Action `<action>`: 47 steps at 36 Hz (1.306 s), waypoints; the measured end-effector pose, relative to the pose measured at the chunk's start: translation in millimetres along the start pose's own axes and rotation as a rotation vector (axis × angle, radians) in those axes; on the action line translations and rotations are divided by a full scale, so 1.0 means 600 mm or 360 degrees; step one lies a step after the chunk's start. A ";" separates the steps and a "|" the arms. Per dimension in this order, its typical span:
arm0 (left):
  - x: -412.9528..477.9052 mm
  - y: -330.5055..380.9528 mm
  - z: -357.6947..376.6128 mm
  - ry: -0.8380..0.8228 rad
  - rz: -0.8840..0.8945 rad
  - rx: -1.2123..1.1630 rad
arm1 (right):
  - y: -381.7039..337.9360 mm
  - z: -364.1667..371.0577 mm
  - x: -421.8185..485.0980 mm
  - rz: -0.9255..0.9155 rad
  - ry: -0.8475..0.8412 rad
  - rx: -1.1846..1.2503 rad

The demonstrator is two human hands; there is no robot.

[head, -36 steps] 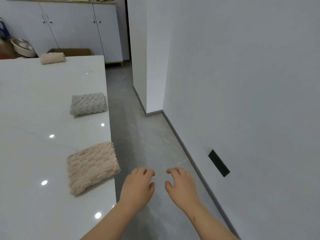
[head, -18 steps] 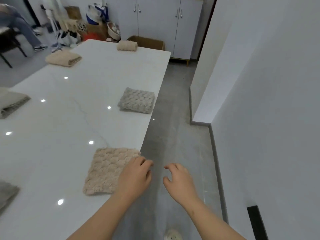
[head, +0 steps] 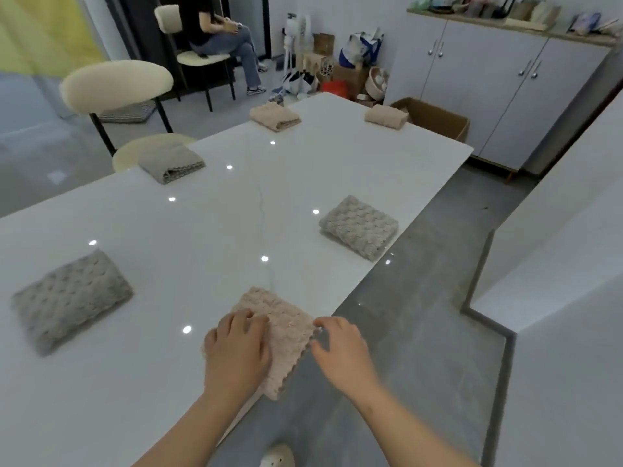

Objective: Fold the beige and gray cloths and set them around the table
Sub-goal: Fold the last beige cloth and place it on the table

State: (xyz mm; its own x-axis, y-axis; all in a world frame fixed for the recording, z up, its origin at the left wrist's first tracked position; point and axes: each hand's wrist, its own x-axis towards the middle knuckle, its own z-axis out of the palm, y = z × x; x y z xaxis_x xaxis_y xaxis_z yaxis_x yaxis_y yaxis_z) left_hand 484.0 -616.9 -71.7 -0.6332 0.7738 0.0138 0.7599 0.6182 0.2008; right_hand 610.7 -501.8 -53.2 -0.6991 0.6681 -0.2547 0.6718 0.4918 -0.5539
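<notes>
- The beige cloth (head: 286, 326) lies folded at the table's (head: 202, 230) near edge, one corner overhanging.
- The left hand (head: 236, 352), in the air a moment ago, now presses it, fingers together.
- The right hand (head: 342, 348) has reached the corner with fingers apart; I cannot tell whether it pinches.
- This looks like final straightening.

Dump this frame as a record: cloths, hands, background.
surface: white table
cloth count: six, all folded
beige: near beige cloth at the right edge; far beige cloth; far-right beige cloth
gray: near-left gray cloth; far-left gray cloth; right gray cloth
left hand: rests palm-down on the near beige cloth
right hand: fingers at that cloth's right edge; grip unclear
background: chair, seated person, cardboard box, cabinets
</notes>
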 end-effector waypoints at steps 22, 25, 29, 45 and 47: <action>0.113 -0.043 0.006 -0.0411 -0.0442 -0.0722 | -0.044 0.013 0.122 0.0169 -0.0354 0.0059; 0.124 -0.039 0.011 -0.0393 -0.0445 -0.0754 | -0.039 0.008 0.137 0.0189 -0.0413 0.0088; 0.141 -0.026 0.014 -0.0351 -0.0468 -0.0776 | -0.030 -0.002 0.159 0.0170 -0.0421 0.0121; 0.230 0.091 0.018 -0.0184 -0.0844 -0.0791 | 0.049 -0.102 0.275 0.0044 -0.0606 0.0414; 0.232 0.105 0.019 -0.0096 -0.0926 -0.0745 | 0.059 -0.113 0.284 0.0040 -0.0611 0.0445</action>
State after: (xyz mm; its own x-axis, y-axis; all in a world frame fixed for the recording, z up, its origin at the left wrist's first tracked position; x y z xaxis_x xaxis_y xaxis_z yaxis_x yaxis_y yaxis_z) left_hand 445.1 -468.6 -68.6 -0.8943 0.3546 -0.2730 0.1546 0.8173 0.5551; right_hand 531.7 -332.7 -62.6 -0.7588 0.3974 -0.5160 0.6348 0.2736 -0.7226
